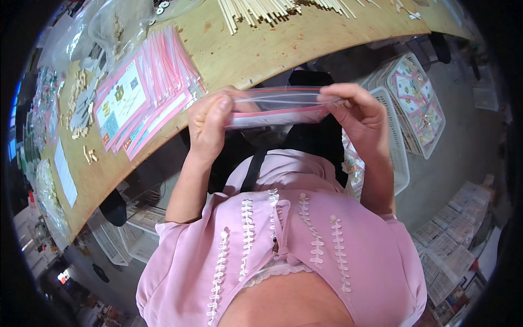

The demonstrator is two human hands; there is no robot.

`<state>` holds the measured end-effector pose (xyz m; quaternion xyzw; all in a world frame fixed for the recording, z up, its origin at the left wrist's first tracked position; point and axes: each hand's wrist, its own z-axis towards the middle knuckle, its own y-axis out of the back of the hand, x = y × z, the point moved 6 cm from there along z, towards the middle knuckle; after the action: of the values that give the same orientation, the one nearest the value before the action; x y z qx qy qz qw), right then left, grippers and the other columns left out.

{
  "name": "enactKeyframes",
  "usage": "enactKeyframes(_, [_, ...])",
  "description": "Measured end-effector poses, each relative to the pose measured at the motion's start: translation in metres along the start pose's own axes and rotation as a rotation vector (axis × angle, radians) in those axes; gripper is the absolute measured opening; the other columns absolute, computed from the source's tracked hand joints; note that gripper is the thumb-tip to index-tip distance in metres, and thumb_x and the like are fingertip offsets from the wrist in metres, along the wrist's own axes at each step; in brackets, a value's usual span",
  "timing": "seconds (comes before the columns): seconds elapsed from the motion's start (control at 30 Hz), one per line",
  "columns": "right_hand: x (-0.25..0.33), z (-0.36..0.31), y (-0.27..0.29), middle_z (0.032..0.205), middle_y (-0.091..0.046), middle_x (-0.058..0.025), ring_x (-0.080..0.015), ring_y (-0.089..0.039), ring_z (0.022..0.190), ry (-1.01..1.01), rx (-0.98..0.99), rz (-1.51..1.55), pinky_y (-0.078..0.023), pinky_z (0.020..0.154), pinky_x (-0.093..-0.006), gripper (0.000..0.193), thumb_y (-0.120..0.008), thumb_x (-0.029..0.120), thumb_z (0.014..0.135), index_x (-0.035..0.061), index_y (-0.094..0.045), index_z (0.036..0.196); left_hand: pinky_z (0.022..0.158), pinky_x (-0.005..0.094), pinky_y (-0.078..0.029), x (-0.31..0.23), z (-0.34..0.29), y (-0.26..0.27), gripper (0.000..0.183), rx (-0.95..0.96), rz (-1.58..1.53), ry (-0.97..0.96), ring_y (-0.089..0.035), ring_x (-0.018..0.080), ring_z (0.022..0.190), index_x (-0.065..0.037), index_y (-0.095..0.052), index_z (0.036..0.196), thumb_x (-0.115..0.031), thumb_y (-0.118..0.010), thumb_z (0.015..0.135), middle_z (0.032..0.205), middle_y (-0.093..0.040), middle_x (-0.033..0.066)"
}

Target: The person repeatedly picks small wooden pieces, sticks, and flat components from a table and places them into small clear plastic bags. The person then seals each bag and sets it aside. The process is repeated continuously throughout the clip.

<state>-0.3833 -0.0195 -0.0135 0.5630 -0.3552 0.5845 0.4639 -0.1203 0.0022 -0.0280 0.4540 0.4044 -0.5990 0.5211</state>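
Between my two hands a clear zip bag (278,100) with a pink-edged card inside is stretched sideways above my lap, just off the table's edge. My left hand (210,120) grips its left end, thumb on top and fingers curled. At the right end my right hand (360,111) pinches the upper corner between thumb and fingers. The zip strip runs along the bag's far edge; whether it is sealed cannot be made out. On the table to the left lies a fanned stack of similar pink-edged bags (169,71).
Thin wooden sticks (261,11) lie at the table's far side. Small wooden pieces (79,103) and grey flat pieces (84,109) sit left of the stack, near a white paper slip (65,173). White baskets (406,136) with filled packets stand on the floor at right.
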Motion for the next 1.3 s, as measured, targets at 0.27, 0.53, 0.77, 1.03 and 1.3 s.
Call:
enactKeyframes(0.27, [-0.008,0.009,-0.032,0.100,-0.075,-0.0037,-0.0075,-0.069,0.090,-0.104,-0.019,0.274,-0.054,0.081,-0.0226,0.013,-0.066,0.000,0.103,-0.0031,-0.068,0.115,0.083,0.0351,-0.054,0.013,-0.034,0.028,0.030,-0.224,-0.010,0.020,-0.070,0.0240,0.090,0.006,-0.074,0.101,-0.014,-0.052,0.103,0.099,-0.076,0.0168])
enactKeyframes(0.53, [0.009,0.008,-0.053,0.090,-0.073,-0.0069,-0.0124,-0.069,0.080,0.030,-0.071,-0.286,-0.055,0.072,-0.0281,0.009,-0.070,0.003,0.100,0.0028,-0.068,0.109,0.081,0.0413,-0.054,-0.023,0.004,-0.026,0.026,-0.005,0.592,-0.256,-0.068,0.0320,0.091,-0.007,-0.073,0.102,-0.010,-0.081,0.078,0.095,-0.074,0.0108])
enactKeyframes(0.77, [-0.007,0.006,-0.037,0.091,-0.070,-0.0051,-0.0108,-0.068,0.084,0.007,-0.045,-0.334,-0.055,0.078,-0.0270,0.008,-0.065,-0.002,0.101,0.0017,-0.067,0.107,0.070,0.0407,-0.050,0.004,0.013,-0.052,0.014,0.066,0.462,-0.251,-0.061,0.0302,0.077,-0.010,-0.066,0.083,-0.008,-0.078,0.075,0.078,-0.063,0.0059])
enactKeyframes(1.03, [-0.054,-0.025,0.111,0.104,-0.068,-0.0019,-0.0090,-0.062,0.099,-0.109,-0.357,-0.168,-0.050,0.090,-0.0251,0.009,-0.063,0.005,0.104,0.0020,-0.067,0.112,0.066,0.0424,-0.049,-0.020,-0.006,-0.014,0.016,0.059,0.621,-0.288,-0.058,0.0305,0.077,-0.010,-0.062,0.082,-0.004,-0.075,0.074,0.077,-0.056,0.0080])
enactKeyframes(1.3, [-0.122,-0.134,0.330,0.113,-0.071,-0.0110,-0.0215,-0.066,0.104,-0.323,-0.549,-1.044,-0.051,0.096,-0.0348,0.022,-0.061,0.012,0.105,0.0001,-0.065,0.123,0.076,0.0458,-0.052,-0.024,-0.018,0.154,0.032,-0.498,1.278,0.238,-0.065,0.0340,0.085,-0.003,-0.064,0.090,-0.032,-0.076,0.089,0.088,-0.067,0.0136])
